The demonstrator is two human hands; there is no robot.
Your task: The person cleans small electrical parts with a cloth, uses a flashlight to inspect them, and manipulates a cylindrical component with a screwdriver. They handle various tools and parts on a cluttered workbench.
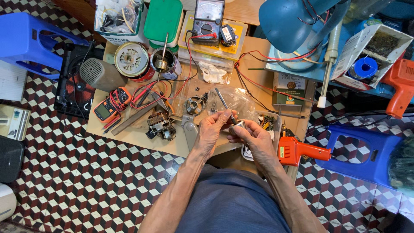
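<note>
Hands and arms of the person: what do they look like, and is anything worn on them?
Both arms are bare from the bottom of the picture to the fingers: no sleeves, gloves, watch or rings show. The left hand and right hand look lean, with raised veins and tendons along the forearms. The person's lap is covered in blue-grey cloth.

Multimeter (110, 106) left of hands (235, 129), soldering gun (299, 151) right.

Both forearms are bare from elbow to wrist — no sleeves, watch or bracelet in view. The left hand (214, 128) and right hand (254, 139) are ungloved, with no rings that can be made out. Below them the lap is covered in plain blue-grey cloth — smooth, slightly creased, without visible pockets or seams.
</note>
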